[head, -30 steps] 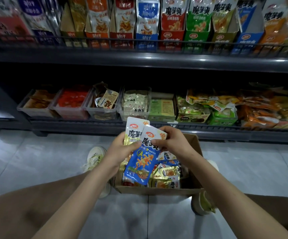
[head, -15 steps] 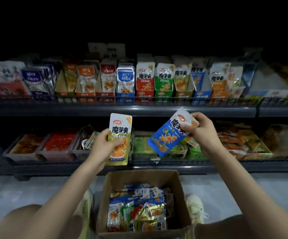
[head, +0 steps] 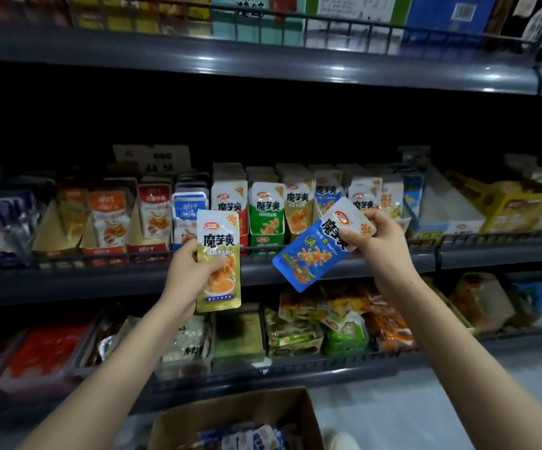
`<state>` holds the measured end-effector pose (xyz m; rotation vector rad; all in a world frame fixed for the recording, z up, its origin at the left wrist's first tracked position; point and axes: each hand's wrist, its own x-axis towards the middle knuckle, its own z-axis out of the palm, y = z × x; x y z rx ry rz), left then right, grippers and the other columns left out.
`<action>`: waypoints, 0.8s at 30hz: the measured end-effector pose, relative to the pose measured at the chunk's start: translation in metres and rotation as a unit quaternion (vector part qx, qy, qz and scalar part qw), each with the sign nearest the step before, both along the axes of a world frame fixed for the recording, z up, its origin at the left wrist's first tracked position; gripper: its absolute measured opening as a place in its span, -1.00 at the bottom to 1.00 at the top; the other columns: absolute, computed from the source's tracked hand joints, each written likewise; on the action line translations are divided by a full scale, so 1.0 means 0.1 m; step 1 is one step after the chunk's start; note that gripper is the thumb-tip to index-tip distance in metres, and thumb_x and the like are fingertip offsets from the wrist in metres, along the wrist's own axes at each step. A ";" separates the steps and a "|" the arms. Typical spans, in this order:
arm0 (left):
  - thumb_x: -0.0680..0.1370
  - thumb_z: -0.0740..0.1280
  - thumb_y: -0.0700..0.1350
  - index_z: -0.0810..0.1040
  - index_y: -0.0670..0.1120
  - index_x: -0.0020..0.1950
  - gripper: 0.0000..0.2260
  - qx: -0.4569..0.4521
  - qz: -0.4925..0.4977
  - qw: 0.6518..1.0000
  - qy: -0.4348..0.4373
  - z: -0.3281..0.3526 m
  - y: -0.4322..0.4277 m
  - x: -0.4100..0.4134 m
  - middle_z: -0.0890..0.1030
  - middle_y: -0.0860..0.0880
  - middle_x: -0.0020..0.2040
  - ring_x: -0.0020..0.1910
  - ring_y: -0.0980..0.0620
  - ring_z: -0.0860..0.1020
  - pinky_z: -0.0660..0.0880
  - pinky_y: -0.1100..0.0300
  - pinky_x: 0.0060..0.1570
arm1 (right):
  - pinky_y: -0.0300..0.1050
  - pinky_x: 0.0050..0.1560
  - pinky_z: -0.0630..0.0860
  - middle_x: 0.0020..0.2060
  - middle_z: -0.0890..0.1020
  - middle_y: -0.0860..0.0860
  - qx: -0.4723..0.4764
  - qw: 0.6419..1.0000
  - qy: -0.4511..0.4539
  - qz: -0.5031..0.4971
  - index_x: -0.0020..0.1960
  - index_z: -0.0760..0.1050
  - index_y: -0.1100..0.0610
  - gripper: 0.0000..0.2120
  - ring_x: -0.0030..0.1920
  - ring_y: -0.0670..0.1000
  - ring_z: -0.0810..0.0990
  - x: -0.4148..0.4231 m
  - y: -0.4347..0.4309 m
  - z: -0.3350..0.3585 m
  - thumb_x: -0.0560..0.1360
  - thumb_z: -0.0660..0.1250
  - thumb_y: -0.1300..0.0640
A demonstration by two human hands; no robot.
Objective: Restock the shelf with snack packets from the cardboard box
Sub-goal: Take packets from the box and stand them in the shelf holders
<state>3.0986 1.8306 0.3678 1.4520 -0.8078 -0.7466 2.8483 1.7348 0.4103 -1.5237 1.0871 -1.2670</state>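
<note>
We see gold snack packet (head: 219, 235) upright in left hand (head: 189, 271), grip closed round its lower half, thumb across front. In right hand (head: 378, 243), blue snack packet (head: 308, 254) tilted, grip pinching its top corner. Both held in front of middle shelf (head: 68, 282), level with upright packet rows (head: 264, 206). Below, cardboard box (head: 240, 412) on floor (head: 425, 401), more packets (head: 246, 436) inside, blurred, perhaps mostly blue.
</note>
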 end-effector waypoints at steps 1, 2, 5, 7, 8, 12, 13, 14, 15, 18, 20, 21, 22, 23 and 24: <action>0.49 0.39 -0.30 0.52 -0.08 0.08 -0.78 -0.002 -0.003 1.000 -0.003 0.02 -0.06 -0.01 0.65 0.02 -0.08 -0.17 0.11 0.65 0.54 0.25 -0.28 | -0.19 -0.27 0.55 -0.10 0.67 0.05 -0.003 1.000 0.003 -0.007 -0.01 0.43 0.17 -0.83 -0.16 -0.04 0.67 -0.02 -0.07 0.00 0.47 0.41 0.25; 0.49 0.39 -0.30 0.52 -0.07 0.08 -0.78 -0.004 -0.005 1.000 -0.004 0.04 -0.13 -0.02 0.65 0.02 -0.08 -0.15 0.10 0.64 0.54 0.23 -0.26 | -0.17 -0.28 0.55 -0.09 0.66 0.05 -0.006 1.000 0.006 -0.014 0.00 0.43 0.16 -0.82 -0.15 -0.02 0.67 -0.04 -0.13 0.01 0.48 0.41 0.25; 0.48 0.40 -0.30 0.52 -0.05 0.05 -0.78 -0.009 -0.012 1.000 -0.009 0.10 -0.39 -0.05 0.65 0.00 -0.05 -0.10 0.04 0.64 0.56 0.15 -0.19 | -0.12 -0.31 0.58 -0.09 0.62 0.05 -0.047 0.997 0.021 -0.062 0.01 0.42 0.08 -0.80 -0.19 -0.02 0.64 -0.14 -0.37 0.01 0.48 0.41 0.23; 0.48 0.40 -0.29 0.50 -0.08 0.09 -0.77 -0.016 -0.020 0.999 -0.020 0.16 -0.57 -0.11 0.64 -0.01 -0.05 -0.12 0.06 0.64 0.54 0.19 -0.24 | 0.02 -0.19 0.59 -0.05 0.59 0.05 -0.127 0.982 0.073 -0.115 0.04 0.39 0.06 -0.78 -0.10 0.04 0.61 -0.23 -0.56 0.04 0.49 0.40 0.19; 0.48 0.40 -0.29 0.50 -0.10 0.12 -0.75 -0.020 -0.022 0.999 -0.021 0.19 -0.67 -0.14 0.64 -0.02 -0.04 -0.13 0.07 0.64 0.54 0.21 -0.25 | 0.05 -0.14 0.55 -0.06 0.57 0.03 -0.163 0.972 0.096 -0.137 0.04 0.38 0.06 -0.78 -0.06 0.05 0.58 -0.26 -0.66 0.06 0.50 0.39 0.18; 0.48 0.41 -0.29 0.50 -0.09 0.13 -0.73 -0.038 -0.033 0.999 -0.020 0.28 -1.03 -0.24 0.64 -0.06 0.04 -0.03 -0.01 0.64 0.58 0.14 -0.14 | 0.01 -0.13 0.46 -0.09 0.50 -0.02 -0.223 0.953 0.118 -0.168 0.03 0.35 0.09 -0.83 -0.05 0.02 0.51 -0.28 -1.04 0.15 0.53 0.34 0.20; 0.47 0.41 -0.28 0.50 -0.10 0.17 -0.70 -0.040 -0.036 0.998 -0.024 0.30 -1.11 -0.26 0.63 -0.07 0.09 0.00 -0.01 0.63 0.59 0.12 -0.09 | -0.01 -0.14 0.44 -0.09 0.51 -0.01 -0.232 0.950 0.123 -0.167 0.02 0.35 0.09 -0.83 -0.04 0.03 0.51 -0.25 -1.15 0.15 0.53 0.35 0.20; 0.47 0.42 -0.28 0.49 -0.13 0.21 -0.67 -0.040 -0.037 0.998 -0.027 0.31 -1.20 -0.28 0.61 -0.09 0.13 0.02 0.00 0.62 0.59 0.11 -0.05 | -0.05 -0.14 0.42 -0.08 0.51 -0.01 -0.237 0.949 0.129 -0.161 0.03 0.37 0.10 -0.83 -0.03 0.02 0.50 -0.20 -1.24 0.15 0.53 0.35 0.20; 0.47 0.42 -0.27 0.47 -0.14 0.24 -0.64 -0.044 -0.041 0.998 -0.032 0.33 -1.27 -0.29 0.60 -0.09 0.15 0.02 0.01 0.62 0.59 0.11 -0.03 | -0.10 -0.13 0.37 -0.07 0.51 -0.01 -0.235 0.950 0.133 -0.154 0.04 0.38 0.13 -0.83 -0.02 0.01 0.49 -0.16 -1.35 0.13 0.53 0.36 0.20; 0.46 0.42 -0.26 0.46 -0.13 0.23 -0.64 -0.050 -0.043 0.997 -0.042 0.35 -1.43 -0.31 0.59 -0.07 0.17 0.06 -0.02 0.60 0.57 0.04 0.06 | -0.18 -0.14 0.36 -0.06 0.52 -0.01 -0.222 0.956 0.159 -0.112 0.07 0.43 0.18 -0.83 -0.01 0.03 0.50 0.00 -1.64 0.03 0.51 0.37 0.23; 0.46 0.43 -0.26 0.47 -0.12 0.22 -0.64 -0.052 -0.042 0.997 -0.042 0.34 -1.50 -0.30 0.60 -0.07 0.16 0.07 -0.03 0.60 0.56 0.02 0.07 | -0.04 -0.13 0.44 -0.07 0.56 -0.03 -0.227 0.944 0.220 -0.089 0.05 0.48 0.13 -0.85 0.01 0.07 0.54 0.06 -1.81 -0.05 0.50 0.39 0.18; 0.46 0.43 -0.27 0.48 -0.11 0.21 -0.66 -0.056 -0.043 0.997 -0.044 0.34 -1.52 -0.30 0.61 -0.06 0.13 0.05 0.00 0.60 0.57 0.06 0.03 | -0.06 -0.13 0.41 -0.06 0.59 -0.01 -0.235 0.935 0.252 -0.079 0.04 0.52 0.13 -0.85 0.01 0.08 0.56 0.08 -1.88 -0.08 0.50 0.41 0.16; 0.46 0.42 -0.28 0.49 -0.10 0.20 -0.67 -0.057 -0.041 0.997 -0.043 0.33 -1.54 -0.29 0.62 -0.05 0.11 0.01 0.03 0.60 0.57 0.11 -0.02 | -0.09 -0.14 0.37 -0.04 0.63 0.02 -0.251 0.923 0.284 -0.073 0.05 0.56 0.14 -0.84 0.01 0.09 0.56 0.09 -1.92 -0.09 0.49 0.42 0.14; 0.47 0.42 -0.28 0.49 -0.09 0.19 -0.67 -0.059 -0.044 0.996 -0.043 0.32 -1.55 -0.27 0.62 -0.03 0.09 -0.01 0.05 0.60 0.56 0.15 -0.06 | -0.10 -0.14 0.33 -0.05 0.65 0.05 -0.280 0.902 0.318 -0.077 0.04 0.59 0.14 -0.83 0.00 0.12 0.57 0.10 -1.95 -0.09 0.48 0.43 0.11; 0.47 0.42 -0.28 0.50 -0.09 0.19 -0.68 -0.060 -0.044 0.996 -0.043 0.31 -1.57 -0.26 0.62 -0.03 0.08 -0.03 0.07 0.60 0.56 0.18 -0.10 | -0.09 -0.13 0.29 -0.10 0.66 0.07 -0.323 0.871 0.361 -0.088 0.00 0.61 0.14 -0.82 -0.05 0.16 0.58 0.10 -2.00 -0.09 0.44 0.45 0.09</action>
